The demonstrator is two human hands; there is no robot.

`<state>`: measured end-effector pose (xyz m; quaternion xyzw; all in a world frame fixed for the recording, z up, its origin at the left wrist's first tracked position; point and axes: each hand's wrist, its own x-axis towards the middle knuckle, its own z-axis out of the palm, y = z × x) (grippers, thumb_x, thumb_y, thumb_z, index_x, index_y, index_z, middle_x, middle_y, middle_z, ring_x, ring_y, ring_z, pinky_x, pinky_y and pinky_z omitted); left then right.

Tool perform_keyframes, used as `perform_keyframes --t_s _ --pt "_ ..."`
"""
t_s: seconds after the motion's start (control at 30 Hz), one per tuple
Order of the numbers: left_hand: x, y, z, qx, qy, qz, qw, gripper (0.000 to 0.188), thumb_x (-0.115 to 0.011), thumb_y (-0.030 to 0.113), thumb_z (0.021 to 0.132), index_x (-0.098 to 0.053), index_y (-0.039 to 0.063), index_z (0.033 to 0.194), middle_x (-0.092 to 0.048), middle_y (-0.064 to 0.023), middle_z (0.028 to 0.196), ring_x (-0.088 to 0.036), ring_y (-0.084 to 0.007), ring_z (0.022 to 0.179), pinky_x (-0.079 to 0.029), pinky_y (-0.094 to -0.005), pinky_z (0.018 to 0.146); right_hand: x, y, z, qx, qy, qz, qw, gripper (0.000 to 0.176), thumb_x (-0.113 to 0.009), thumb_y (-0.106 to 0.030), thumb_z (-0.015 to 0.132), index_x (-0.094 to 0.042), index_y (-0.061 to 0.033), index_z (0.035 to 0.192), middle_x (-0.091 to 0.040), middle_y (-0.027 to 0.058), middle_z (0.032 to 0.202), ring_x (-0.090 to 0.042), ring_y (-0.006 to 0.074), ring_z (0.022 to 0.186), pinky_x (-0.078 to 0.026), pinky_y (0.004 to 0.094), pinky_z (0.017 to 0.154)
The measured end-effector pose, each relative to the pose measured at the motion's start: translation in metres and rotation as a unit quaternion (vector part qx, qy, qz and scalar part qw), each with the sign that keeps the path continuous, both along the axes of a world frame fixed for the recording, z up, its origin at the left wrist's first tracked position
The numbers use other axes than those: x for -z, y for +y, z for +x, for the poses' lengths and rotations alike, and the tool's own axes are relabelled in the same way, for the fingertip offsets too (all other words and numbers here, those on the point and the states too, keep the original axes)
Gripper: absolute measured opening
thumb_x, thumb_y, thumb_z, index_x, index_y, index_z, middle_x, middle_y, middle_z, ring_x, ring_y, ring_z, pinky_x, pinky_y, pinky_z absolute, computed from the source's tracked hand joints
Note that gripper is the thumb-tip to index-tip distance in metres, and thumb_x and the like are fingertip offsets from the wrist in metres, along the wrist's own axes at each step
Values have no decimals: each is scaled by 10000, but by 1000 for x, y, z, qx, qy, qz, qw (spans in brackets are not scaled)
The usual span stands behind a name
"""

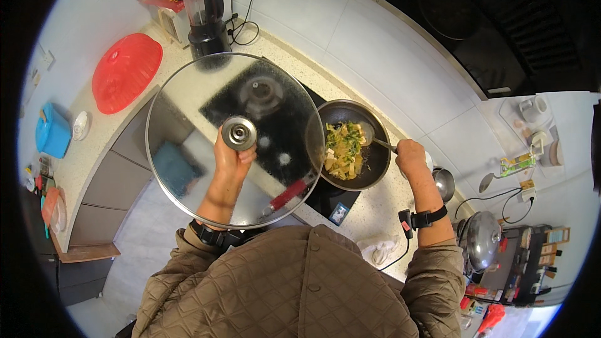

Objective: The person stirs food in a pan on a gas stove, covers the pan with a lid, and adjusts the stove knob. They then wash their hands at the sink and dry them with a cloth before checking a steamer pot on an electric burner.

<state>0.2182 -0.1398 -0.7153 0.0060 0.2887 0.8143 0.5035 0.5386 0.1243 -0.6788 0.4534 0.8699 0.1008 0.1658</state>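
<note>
My left hand (pixel 235 155) is closed around the metal knob of a large round glass lid (pixel 188 89), held up over the left part of the black cooktop. Through the glass, part of the cooktop and a red pan handle (pixel 288 195) show. To the right, my right hand (pixel 411 156) grips the handle of a metal spatula (pixel 382 143). The spatula's head rests among chopped yellow-green vegetables and pale pieces (pixel 345 152) in a dark frying pan (pixel 376 169). The lid's right edge overlaps the view of the pan's left side.
A blender (pixel 206 14) and a red plastic cover (pixel 127 72) stand at the back left, with a blue container (pixel 54 131) farther left. Metal bowls (pixel 443 184), a white cloth (pixel 379 248) and a lidded steel pot (pixel 481 239) lie to the right. A range hood (pixel 450 19) is overhead.
</note>
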Motion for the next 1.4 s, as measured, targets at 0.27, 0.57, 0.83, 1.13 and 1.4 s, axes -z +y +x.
perform_keyframes --t_s 0.27,0.57,0.83,1.13,1.4 --pt "-2 -10 -2 -27 1 -19 999 367 -336 381 959 -547 127 799 -498 -32 603 -314 -100 380 -218 -214 332 -16 22 9 -7 5 29 1000 124 -631 -60 734 -700 -32 834 -681 172 902 -670 327 856 -539 404 744" --pt "2 -14 -5 -38 12 -23 999 362 -331 377 960 -546 130 804 -512 -34 616 -315 -99 381 -214 -213 332 18 21 -28 -143 112 26 983 230 -627 -49 734 -719 -132 928 -636 134 857 -645 319 823 -522 402 711" --pt "2 0 -5 -25 3 -18 1000 383 -329 408 963 -553 130 825 -520 -35 627 -320 -99 382 -221 -208 329 8 -46 31 -171 180 -43 968 471 -577 94 695 -704 -175 1060 -555 116 855 -614 308 806 -505 404 697" --pt "-5 22 10 17 10 22 1000 348 -374 354 947 -575 103 813 -535 -62 632 -334 -89 383 -247 -196 330 -21 -96 104 -60 195 -39 978 499 -565 95 694 -710 -206 1065 -548 111 841 -611 307 762 -495 407 664" --pt "-10 32 24 30 30 4 999 391 -364 396 939 -572 90 813 -529 -74 636 -337 -92 383 -245 -201 326 -39 -118 128 -47 133 -36 989 502 -563 98 683 -719 -219 1042 -551 105 833 -617 299 779 -503 392 671"
